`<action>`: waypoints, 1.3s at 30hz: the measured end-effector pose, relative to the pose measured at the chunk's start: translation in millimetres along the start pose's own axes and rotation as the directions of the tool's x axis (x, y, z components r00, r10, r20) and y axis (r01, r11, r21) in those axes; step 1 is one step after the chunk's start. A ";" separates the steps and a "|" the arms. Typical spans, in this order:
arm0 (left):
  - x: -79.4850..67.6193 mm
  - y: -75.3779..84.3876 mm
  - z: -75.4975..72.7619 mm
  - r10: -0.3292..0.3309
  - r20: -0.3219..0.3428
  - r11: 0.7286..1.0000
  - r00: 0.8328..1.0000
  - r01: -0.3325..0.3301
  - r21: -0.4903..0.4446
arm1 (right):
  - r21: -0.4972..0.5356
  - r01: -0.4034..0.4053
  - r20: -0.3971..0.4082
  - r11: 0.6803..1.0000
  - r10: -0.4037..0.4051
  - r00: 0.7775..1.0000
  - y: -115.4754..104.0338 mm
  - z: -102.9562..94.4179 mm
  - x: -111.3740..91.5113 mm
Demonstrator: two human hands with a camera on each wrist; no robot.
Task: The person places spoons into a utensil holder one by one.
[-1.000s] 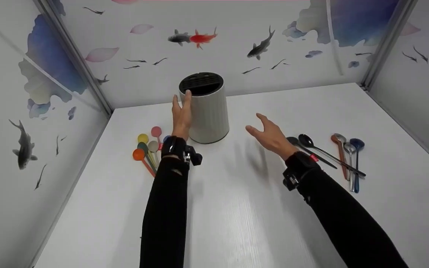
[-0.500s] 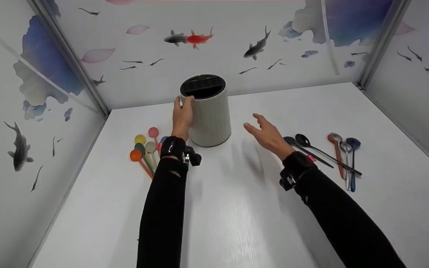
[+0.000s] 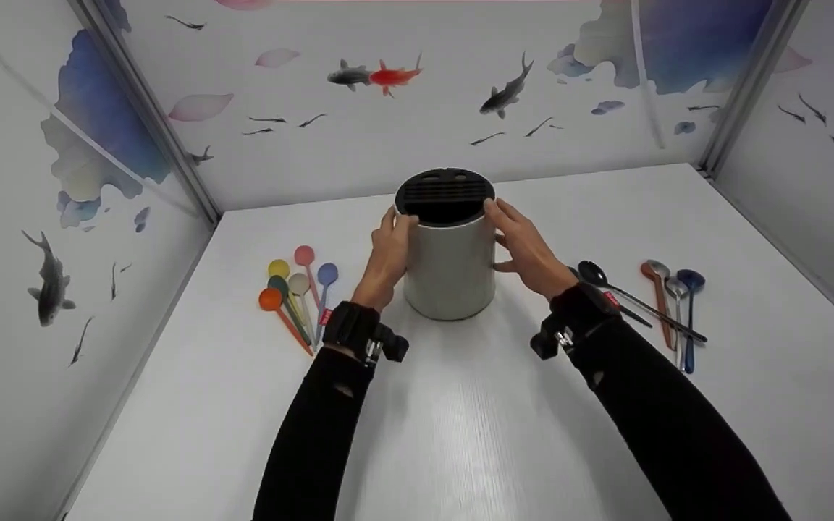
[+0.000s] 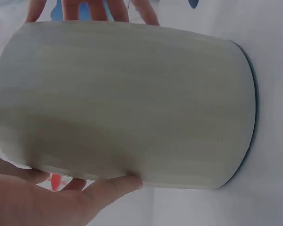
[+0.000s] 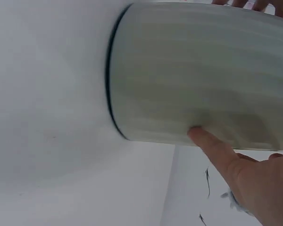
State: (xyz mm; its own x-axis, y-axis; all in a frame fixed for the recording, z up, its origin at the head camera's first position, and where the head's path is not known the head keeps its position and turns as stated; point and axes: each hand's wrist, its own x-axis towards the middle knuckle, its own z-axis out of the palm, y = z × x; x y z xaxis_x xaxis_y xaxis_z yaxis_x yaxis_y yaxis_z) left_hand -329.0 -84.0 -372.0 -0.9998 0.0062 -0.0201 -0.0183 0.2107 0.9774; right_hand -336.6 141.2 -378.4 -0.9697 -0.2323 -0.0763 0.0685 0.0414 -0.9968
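Observation:
A pale cylindrical utensil holder (image 3: pixel 453 271) with a black slotted top (image 3: pixel 444 189) stands upright on the white table between both hands. My left hand (image 3: pixel 388 255) grips its left side, the thumb near the upper rim. From the right, my right hand (image 3: pixel 528 250) holds the opposite side, with fingertips up at the rim. Close up in the left wrist view, the left thumb (image 4: pixel 113 189) lies along the wall of the holder. The right thumb (image 5: pixel 205 139) presses the wall in the right wrist view, and the fingers behind are partly hidden.
Several colourful spoons, an orange one (image 3: pixel 271 299) among them, lie fanned out at the left. To the right are dark long-handled spoons (image 3: pixel 594 273), partly behind the right wrist, and a blue ladle (image 3: pixel 691 281) beside other spoons. A patterned wall (image 3: pixel 359 145) rises behind the table.
The holder has moved right and nearer to me with my left hand on it. My right hand, apart from the holder before, now touches its right side.

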 end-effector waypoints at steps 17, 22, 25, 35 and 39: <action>-40.9 4.5 15.4 -0.012 0.103 0.999 0.995 0.016 -0.042 | -0.025 -0.011 0.008 1.000 0.012 1.000 -1.9 -29.2 -44.8; -52.4 7.4 16.8 -0.014 0.153 1.000 0.988 0.018 -0.022 | -0.051 -0.007 0.012 0.999 0.008 1.000 -2.0 -35.9 -61.9; -59.8 7.7 15.1 -0.020 0.184 1.000 0.983 0.020 0.000 | -0.068 0.003 0.014 0.998 -0.002 1.000 -0.6 -38.0 -72.8; -65.6 3.0 16.3 0.028 0.204 0.999 0.979 -0.024 -0.024 | -0.107 0.056 -0.039 0.993 -0.060 0.997 4.2 -29.8 -88.6; -64.7 -5.4 25.2 0.088 0.184 0.996 0.979 -0.091 0.009 | -0.074 0.069 -0.082 0.995 -0.075 0.994 11.4 -19.1 -86.4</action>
State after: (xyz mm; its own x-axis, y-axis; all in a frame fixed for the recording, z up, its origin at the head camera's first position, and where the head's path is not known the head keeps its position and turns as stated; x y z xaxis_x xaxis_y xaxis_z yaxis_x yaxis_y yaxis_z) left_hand -264.0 -60.9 -381.2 -0.9785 0.2045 0.0278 0.0733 0.2182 0.9732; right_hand -256.5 180.3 -382.7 -0.9880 -0.1547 0.0011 -0.0163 0.0971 -0.9951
